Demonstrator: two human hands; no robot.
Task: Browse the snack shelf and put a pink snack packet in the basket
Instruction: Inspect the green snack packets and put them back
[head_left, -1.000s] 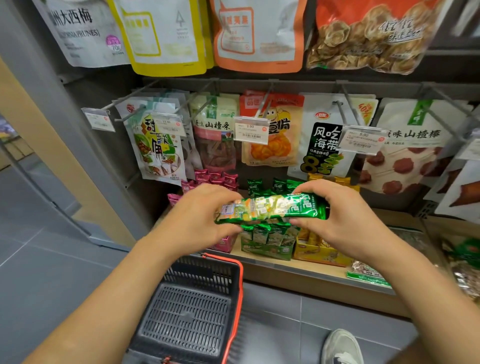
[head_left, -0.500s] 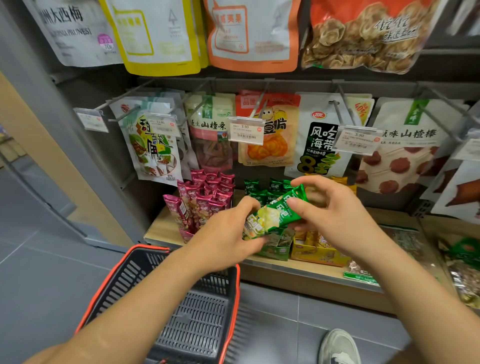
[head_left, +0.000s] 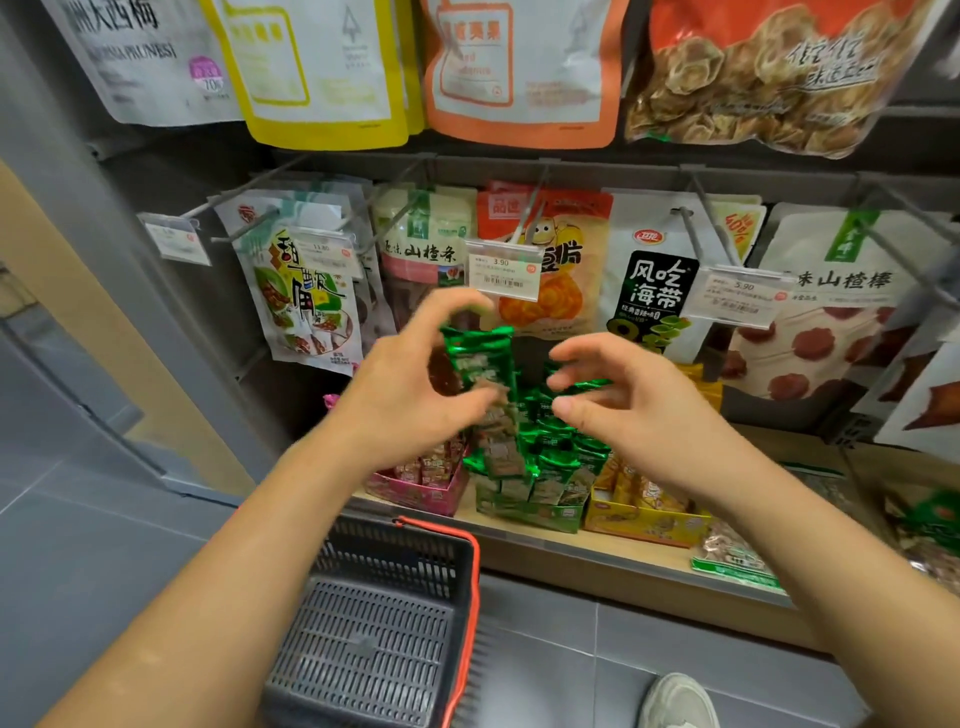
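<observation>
My left hand (head_left: 410, 395) grips a green snack packet (head_left: 483, 364) and holds it upright above the green display box (head_left: 530, 506) on the shelf. My right hand (head_left: 634, 410) hovers just to the right with loosely curled fingers, holding nothing, its fingertips near the green packets in that box. The pink snack packets (head_left: 434, 465) stand in a pink box (head_left: 415, 493) left of the green box, mostly hidden behind my left wrist. The grey basket (head_left: 363, 639) with a red handle sits on the floor below the shelf edge, under my left forearm.
A yellow box of packets (head_left: 644, 519) stands right of the green box. Hanging bags on metal hooks with price tags (head_left: 501, 270) fill the wall above the shelf. More packets lie at the shelf's right end (head_left: 732, 561). A shoe (head_left: 680, 701) shows on the grey floor tiles.
My right hand has let go of the green packet. My left hand now holds it alone, turned upright and moved back over the green box. The view has shifted, so the pink packets are mostly covered.
</observation>
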